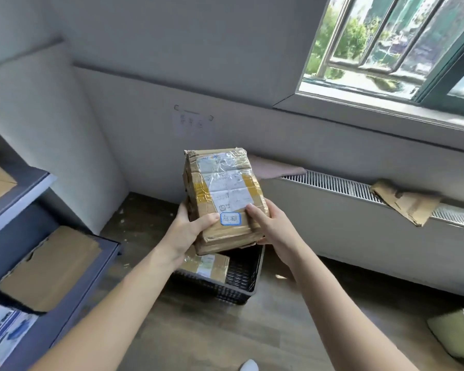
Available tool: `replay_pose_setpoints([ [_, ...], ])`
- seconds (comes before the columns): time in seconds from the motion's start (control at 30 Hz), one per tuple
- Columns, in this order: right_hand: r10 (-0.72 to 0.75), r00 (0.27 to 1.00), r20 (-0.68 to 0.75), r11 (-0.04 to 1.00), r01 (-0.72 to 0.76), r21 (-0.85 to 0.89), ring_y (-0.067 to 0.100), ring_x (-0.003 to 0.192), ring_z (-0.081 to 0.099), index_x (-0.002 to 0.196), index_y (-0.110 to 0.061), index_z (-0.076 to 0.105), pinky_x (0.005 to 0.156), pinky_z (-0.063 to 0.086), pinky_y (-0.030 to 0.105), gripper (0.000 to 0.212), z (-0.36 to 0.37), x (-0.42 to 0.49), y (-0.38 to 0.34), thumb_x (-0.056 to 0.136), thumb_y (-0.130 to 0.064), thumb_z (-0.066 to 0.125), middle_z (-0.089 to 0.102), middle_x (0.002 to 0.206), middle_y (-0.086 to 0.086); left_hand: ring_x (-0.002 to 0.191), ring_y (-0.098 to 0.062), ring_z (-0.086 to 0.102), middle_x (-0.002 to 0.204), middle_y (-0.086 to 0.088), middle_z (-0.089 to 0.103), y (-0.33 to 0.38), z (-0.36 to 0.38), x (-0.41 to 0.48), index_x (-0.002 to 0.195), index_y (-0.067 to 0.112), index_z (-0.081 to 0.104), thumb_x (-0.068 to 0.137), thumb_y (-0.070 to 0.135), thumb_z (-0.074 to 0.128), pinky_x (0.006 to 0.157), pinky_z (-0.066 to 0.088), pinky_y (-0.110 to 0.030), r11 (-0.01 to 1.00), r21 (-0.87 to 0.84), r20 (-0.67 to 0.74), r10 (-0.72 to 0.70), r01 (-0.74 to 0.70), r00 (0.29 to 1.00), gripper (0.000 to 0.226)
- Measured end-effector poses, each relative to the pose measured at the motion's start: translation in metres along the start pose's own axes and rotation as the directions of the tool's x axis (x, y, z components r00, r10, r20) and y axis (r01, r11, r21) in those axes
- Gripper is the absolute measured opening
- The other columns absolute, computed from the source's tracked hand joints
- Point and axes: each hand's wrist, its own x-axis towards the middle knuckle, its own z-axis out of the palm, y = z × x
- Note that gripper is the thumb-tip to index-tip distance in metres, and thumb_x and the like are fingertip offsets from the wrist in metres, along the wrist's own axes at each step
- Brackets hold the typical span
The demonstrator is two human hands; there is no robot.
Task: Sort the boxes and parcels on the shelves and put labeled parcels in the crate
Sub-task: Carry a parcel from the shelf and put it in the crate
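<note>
While both hands, the left hand (192, 231) and right hand (268, 226), are clamping the labeled parcel (223, 194) just above the crate (241, 279), the placing step is seemingly under way, calling next for lowering it beside the box (208, 265) already inside.

Cardboard parcel (223, 199) under glossy crinkled tape; black plastic mesh crate (239, 279); wood-grain floor (198, 330).

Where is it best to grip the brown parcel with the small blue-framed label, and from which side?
Grip the parcel by its two long sides, one hand from each side, as the left hand and right hand do now: it is an oblong block, probably too wide for one hand.
</note>
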Motion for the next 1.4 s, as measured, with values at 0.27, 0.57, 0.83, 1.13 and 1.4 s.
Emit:
replay_pose_setpoints([
  [0.27, 0.105, 0.977, 0.185, 0.99, -0.086, -0.108, 0.007, 0.101, 0.069, 0.122, -0.026, 0.064, 0.084, 0.055, 0.025, 0.027, -0.011, 0.101, 0.028, 0.095, -0.032, 0.064, 0.073, 0.112, -0.01, 0.113, -0.015, 0.064, 0.123, 0.002, 0.067, -0.044, 0.003, 0.07, 0.138, 0.027, 0.042, 0.061, 0.032, 0.087, 0.091, 0.051, -0.029, 0.994, -0.071, -0.205, -0.093, 0.08, 0.974, 0.09],
  [0.57, 0.254, 0.913, 0.319, 0.952, -0.178, -0.249, 0.014, 0.108, 0.068, 0.127, -0.03, 0.06, 0.099, 0.052, 0.047, 0.049, 0.01, 0.212, 0.105, 0.08, -0.041, 0.067, 0.072, 0.117, -0.008, 0.106, 0.003, 0.062, 0.123, 0.01, 0.065, -0.129, -0.025, 0.155, 0.136, 0.032, 0.04, 0.058, 0.037, 0.083, 0.087, 0.049, -0.021, 0.97, -0.142, -0.292, -0.232, 0.198, 0.928, 0.089],
  [0.83, 0.314, 0.874, 0.37, 0.898, -0.147, -0.415, 0.009, 0.108, 0.066, 0.126, -0.043, 0.053, 0.097, 0.053, 0.041, 0.038, 0.006, 0.295, 0.201, 0.092, -0.033, 0.066, 0.07, 0.114, -0.015, 0.106, 0.006, 0.062, 0.113, 0.026, 0.068, -0.223, -0.022, 0.221, 0.134, 0.046, 0.041, 0.075, 0.03, 0.081, 0.093, 0.047, -0.022, 0.936, -0.179, -0.33, -0.346, 0.302, 0.878, 0.073],
  [1.13, 0.328, 0.886, 0.327, 0.79, -0.067, -0.61, 0.006, 0.106, 0.062, 0.122, -0.045, 0.046, 0.092, 0.049, 0.031, 0.044, -0.032, 0.381, 0.344, 0.093, -0.019, 0.066, 0.065, 0.114, -0.016, 0.111, -0.013, 0.061, 0.118, 0.015, 0.065, -0.375, 0.024, 0.324, 0.128, 0.059, 0.038, 0.067, 0.047, 0.067, 0.095, 0.053, -0.047, 0.839, -0.196, -0.336, -0.544, 0.508, 0.769, 0.069],
  [1.4, 0.351, 0.901, 0.255, 0.541, 0.028, -0.841, 0.03, 0.117, 0.056, 0.145, -0.018, 0.038, 0.083, 0.038, 0.03, 0.055, -0.045, 0.451, 0.442, 0.095, -0.022, 0.059, 0.061, 0.129, 0.009, 0.138, -0.022, 0.039, 0.155, 0.006, 0.033, -0.472, 0.051, 0.412, 0.155, 0.034, -0.005, 0.078, 0.044, 0.059, 0.114, 0.035, -0.047, 0.7, -0.249, -0.244, -0.714, 0.67, 0.656, 0.101],
])
